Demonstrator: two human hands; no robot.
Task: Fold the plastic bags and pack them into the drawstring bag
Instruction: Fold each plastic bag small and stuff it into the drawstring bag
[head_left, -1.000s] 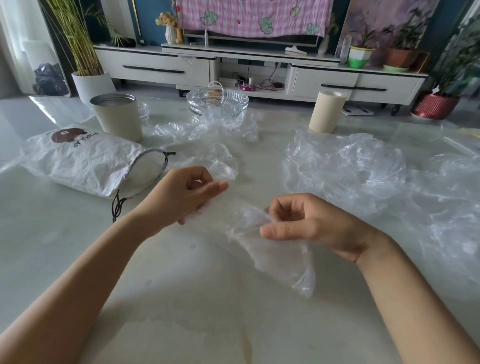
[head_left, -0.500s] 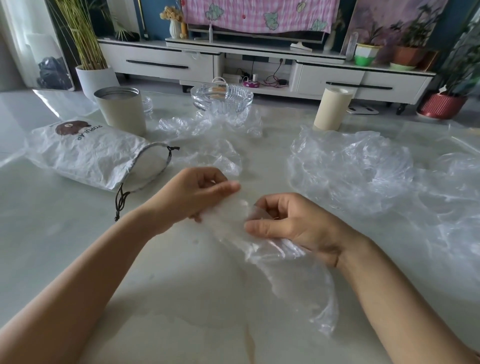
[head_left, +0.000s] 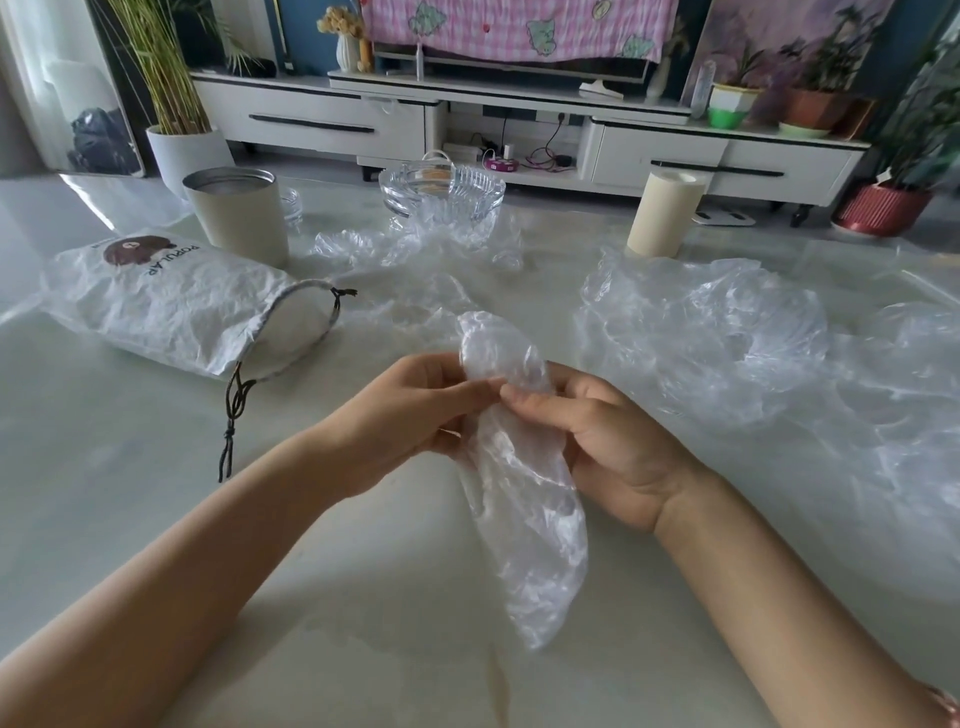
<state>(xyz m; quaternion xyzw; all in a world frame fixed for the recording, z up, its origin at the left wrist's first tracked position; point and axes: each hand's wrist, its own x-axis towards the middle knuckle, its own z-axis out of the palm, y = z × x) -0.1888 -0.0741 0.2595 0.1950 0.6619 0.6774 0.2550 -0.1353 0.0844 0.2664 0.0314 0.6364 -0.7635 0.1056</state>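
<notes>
- Living room; pale glossy table (head_left: 156, 519) fills most of the view. White TV cabinet (head_left: 311, 111) runs along the back wall, w/ a pink checked cloth (head_left: 519, 26) hanging above it.
- Left hand (head_left: 410, 415) and right hand (head_left: 608, 441) meet at centre over the table. Fingers and thumbs of both are curled in, pinching one clear plastic bag (head_left: 524, 519) between them.
- That bag is gathered into a long crumpled strip. Its rounded top end sticks up above the fingers; the rest hangs down between the wrists toward the near edge. Can't tell if the lower end touches the table.
- Drawstring bag (head_left: 171, 306) lies on its side at left, white and wrinkled, brown bear print at the far end. Mouth is open and faces right; it is near the left hand, not touching.
- Dark cord (head_left: 234, 410) trails from the mouth across the table toward the left forearm.
- Loose heap of clear plastic bags (head_left: 727, 338) covers the right side, approx. from the right hand out to the table's edge.
- Smaller crumpled plastic (head_left: 415, 244) lies beyond the hands, up against a glass bowl (head_left: 441, 187).
- Beige canister (head_left: 236, 213) w/ metal rim stands just behind the drawstring bag.
- Cream cylinder (head_left: 665, 213) stands upright just behind the heap.
- On the floor: white planter (head_left: 182, 150) w/ tall grassy stems at left, red pot (head_left: 883, 208) at right.
</notes>
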